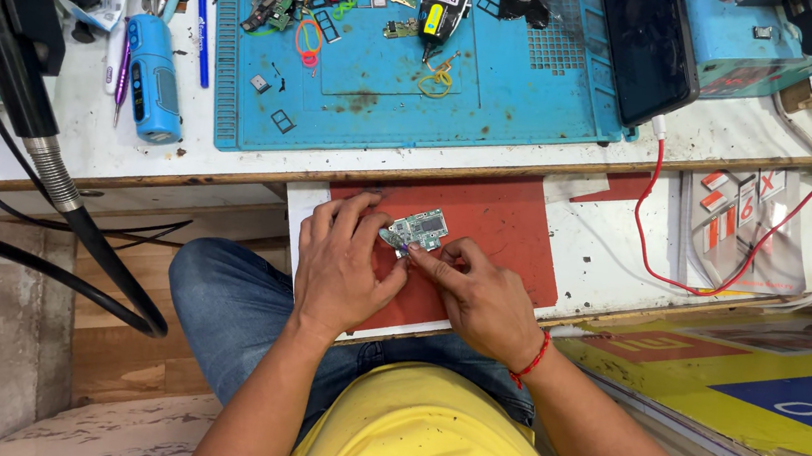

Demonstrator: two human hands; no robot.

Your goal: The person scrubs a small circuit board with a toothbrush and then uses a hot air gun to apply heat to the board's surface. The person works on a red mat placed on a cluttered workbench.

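Small green rectangular circuit board [416, 229] pinched from both sides over a red mat [506, 229] on the pull-out surface [594, 253], left hand [342, 267] clamped on its left edge, right hand [484, 297] fingertips closed on its lower edge, blue silicone work mat [391, 86] well beyond.

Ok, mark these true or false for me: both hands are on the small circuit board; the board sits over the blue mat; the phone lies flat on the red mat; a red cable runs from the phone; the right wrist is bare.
1. Both the left hand and the right hand hold the small circuit board: true.
2. The board sits over the blue mat: false, it is over the red mat.
3. The phone lies flat on the red mat: false, it leans at the blue mat's right edge.
4. A red cable runs from the phone: true.
5. The right wrist is bare: false, it wears a red thread band.
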